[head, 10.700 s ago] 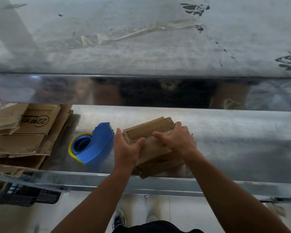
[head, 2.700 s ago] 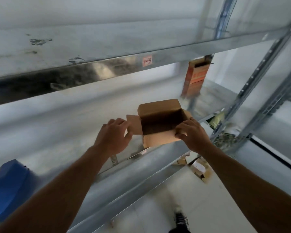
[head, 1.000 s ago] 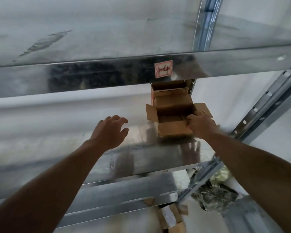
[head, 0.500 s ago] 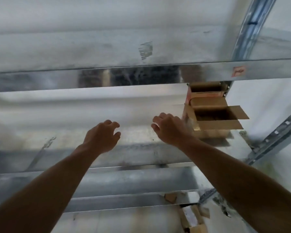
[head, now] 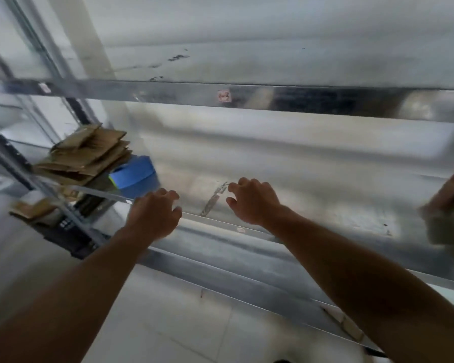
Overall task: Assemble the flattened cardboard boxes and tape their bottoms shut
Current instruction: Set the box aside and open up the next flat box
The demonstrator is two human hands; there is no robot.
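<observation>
A stack of flattened brown cardboard boxes (head: 85, 155) lies at the left end of the metal shelf (head: 286, 179). A blue tape dispenser (head: 134, 175) stands just right of the stack. My left hand (head: 154, 214) hovers over the shelf's front edge, right of the dispenser, fingers loosely curled and holding nothing. My right hand (head: 254, 201) hangs over the shelf a little further right, fingers apart, also empty. The assembled boxes (head: 448, 208) show only as a blurred brown shape at the right edge of the view.
An upper shelf beam (head: 247, 96) with a small red label crosses above the hands. Upright posts (head: 71, 226) of the rack stand at the left, with dark items and cardboard on a lower level (head: 34, 209). Pale floor tiles lie below.
My right hand has let go of the assembled box, which now sits at the right end of the shelf. The view has swung left, bringing the flat stack and tape dispenser back into sight.
</observation>
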